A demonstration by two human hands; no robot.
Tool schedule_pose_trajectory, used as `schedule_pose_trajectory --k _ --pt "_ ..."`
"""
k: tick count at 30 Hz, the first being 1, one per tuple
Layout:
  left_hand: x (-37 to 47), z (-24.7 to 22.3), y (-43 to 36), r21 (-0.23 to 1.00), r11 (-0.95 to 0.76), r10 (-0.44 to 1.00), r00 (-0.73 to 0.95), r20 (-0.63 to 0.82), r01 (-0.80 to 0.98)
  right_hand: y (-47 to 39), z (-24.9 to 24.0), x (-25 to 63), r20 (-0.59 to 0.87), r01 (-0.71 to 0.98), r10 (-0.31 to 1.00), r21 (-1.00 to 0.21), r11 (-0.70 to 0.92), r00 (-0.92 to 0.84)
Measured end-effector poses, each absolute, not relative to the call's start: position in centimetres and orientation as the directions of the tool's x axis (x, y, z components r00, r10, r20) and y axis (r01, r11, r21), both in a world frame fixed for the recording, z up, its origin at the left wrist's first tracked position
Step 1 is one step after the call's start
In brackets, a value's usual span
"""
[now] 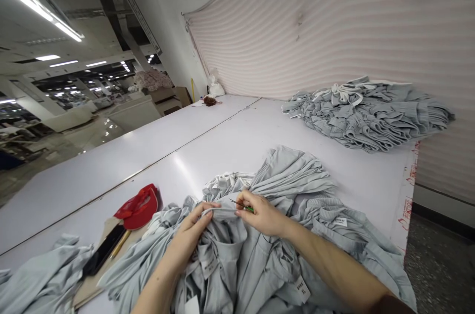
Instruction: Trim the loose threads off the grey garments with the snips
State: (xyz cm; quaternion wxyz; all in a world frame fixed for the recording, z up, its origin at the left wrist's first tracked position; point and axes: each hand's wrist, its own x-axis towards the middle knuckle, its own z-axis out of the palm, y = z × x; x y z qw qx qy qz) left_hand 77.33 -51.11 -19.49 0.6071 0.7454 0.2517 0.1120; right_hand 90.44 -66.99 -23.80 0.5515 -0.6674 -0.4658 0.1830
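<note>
Pale grey garments [289, 175] lie heaped over the near part of the white table, some with white tags, one reading XL [302, 288]. My left hand [196, 222] pinches the edge of one grey garment [226, 235], thumb and fingers pressed together on the cloth. Just to its right, my right hand [260, 212] is closed around small green-handled snips [249, 209], whose thin dark blades point left over the held edge. Part of the snips is hidden by my fingers.
A red cap [139, 207] lies at the left by a black item and a wooden-handled tool [120, 244] on cardboard. More grey garments [371, 116] are piled at the back right. The white table [208, 131] stretches away to boxes. Striped cloth [315, 22] covers the wall.
</note>
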Motion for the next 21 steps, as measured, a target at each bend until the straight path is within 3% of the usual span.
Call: schedule_pose_trajectory --k 3,7,14,21 --pt "77.3 -20.3 -51.8 0.958 0.197 0.524 0.804 -0.281 0.206 -67.3 -23.4 89.8 0.289 0.521 0.803 -0.853 -0.031 0.521" --pt "77.3 -21.1 -51.9 0.933 0.329 0.568 0.760 -0.316 0.143 -67.9 -23.7 89.5 0.312 0.613 0.771 -0.780 -0.126 0.556" --pt "77.6 -22.0 -51.7 0.894 0.429 0.586 0.714 -0.384 0.129 -68.4 -24.4 89.0 0.475 0.762 0.735 -0.642 -0.087 0.484" --pt "77.5 -21.6 -52.0 0.895 0.432 0.514 0.785 -0.347 0.112 -67.9 -24.7 89.2 0.508 0.771 0.702 -0.630 -0.093 0.500"
